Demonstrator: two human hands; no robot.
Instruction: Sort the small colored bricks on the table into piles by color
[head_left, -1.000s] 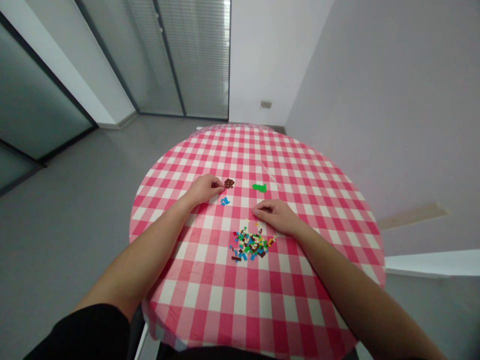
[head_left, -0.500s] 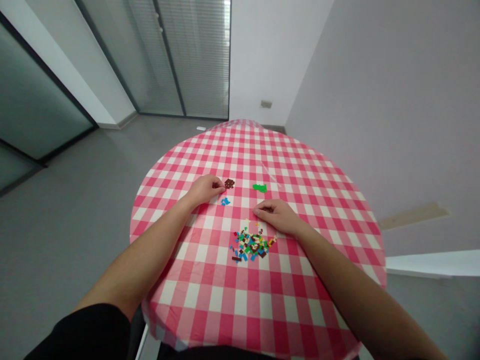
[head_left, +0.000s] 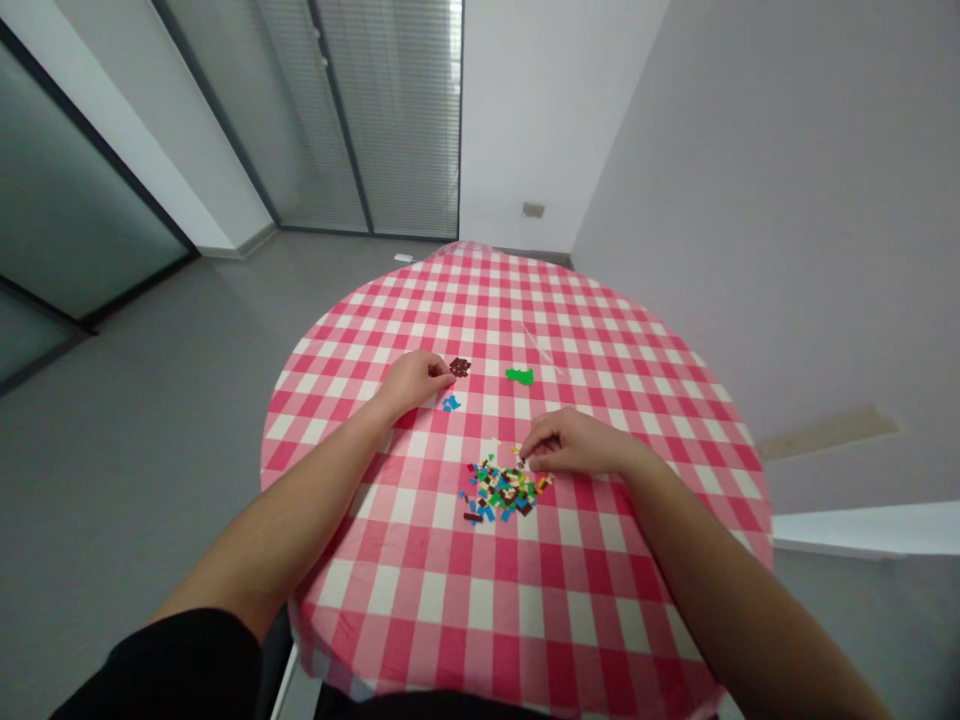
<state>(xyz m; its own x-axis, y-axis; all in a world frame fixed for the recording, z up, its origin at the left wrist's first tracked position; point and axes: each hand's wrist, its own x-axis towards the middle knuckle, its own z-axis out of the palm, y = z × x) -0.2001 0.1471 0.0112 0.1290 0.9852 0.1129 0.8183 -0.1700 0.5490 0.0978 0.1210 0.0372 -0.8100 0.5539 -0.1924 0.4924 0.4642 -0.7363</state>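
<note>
In the head view, the block pile (head_left: 507, 490) lay on the cloth (head_left: 420, 620), one long brown block (head_left: 472, 517) running nearly left-right. The right hand (head_left: 581, 440) curled at its far edge, the left hand (head_left: 412, 380) beside brown pieces (head_left: 460, 368); grips couldn't be told.

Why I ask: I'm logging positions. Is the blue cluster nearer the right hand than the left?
No, the blue cluster lies close to the left hand, while the right hand is at the mixed pile.

No readable text, labels, brands, numbers or signs.
</note>
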